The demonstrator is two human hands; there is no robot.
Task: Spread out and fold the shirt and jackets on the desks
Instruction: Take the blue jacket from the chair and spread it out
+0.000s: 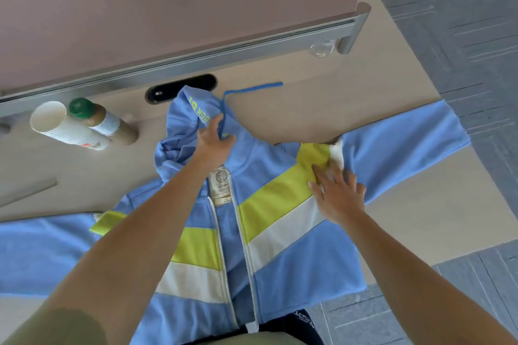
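Because the jacket is a soft, light knit with no stiffness, we expect it to drape and wrinkle rather than hold a shape. We judge it best taken at seams, cuffs and hem. It lies front up on the pale, smooth desk.

At far left a ribbed paper cup and a green-capped bottle sit side by side, clear of the cloth. Next, the left sleeve stretches out flat. Our left hand rests at the collar beside the crumpled hood; we cannot tell whether it pinches the cloth or only presses. A blue drawstring trails from the hood across the desk.

Down the middle run the parted white zip and a woven neck label, with lime and white bands crossing the chest. Our right hand lies with its fingers spread flat on the shoulder, gripping nothing. The right sleeve reaches to the desk's right edge.
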